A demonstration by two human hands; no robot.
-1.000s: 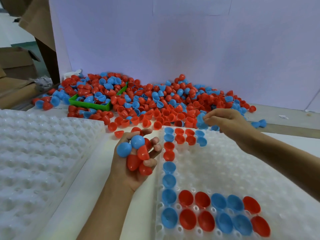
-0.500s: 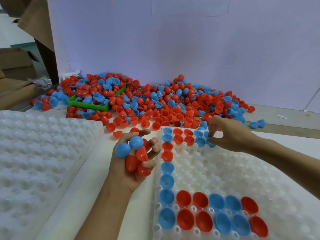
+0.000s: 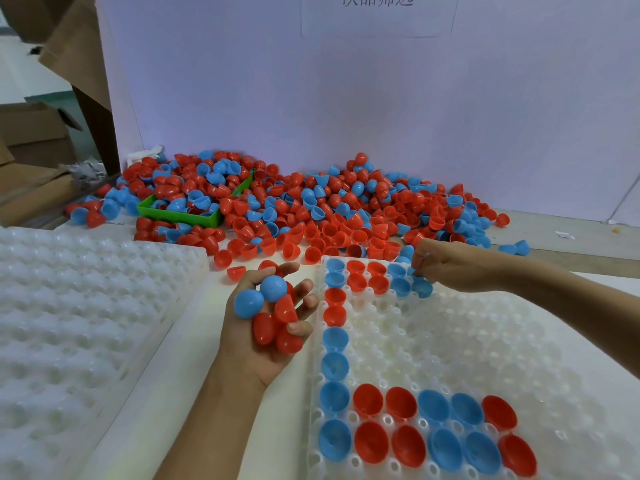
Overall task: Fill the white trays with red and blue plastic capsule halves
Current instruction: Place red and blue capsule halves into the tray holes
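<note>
My left hand (image 3: 266,341), palm up beside the tray's left edge, holds a cluster of capsule halves (image 3: 273,315), two blue and several red. My right hand (image 3: 450,268) reaches over the far end of the white tray (image 3: 450,344) and pinches a blue half (image 3: 423,288) down at a socket in the second row. The tray has red and blue halves along its far rows, down its left column and in its two near rows. A large loose pile of red and blue halves (image 3: 329,209) lies behind the tray.
A second white tray (image 3: 79,306) with bare sockets lies at the left. A green bin (image 3: 183,213) full of halves sits in the pile's left part. A white wall stands behind the pile. Cardboard boxes (image 3: 34,133) are at the far left.
My right hand came down from the pile's edge with a blue half and now sets it into the tray's far rows. My left hand stayed put with its cluster.
</note>
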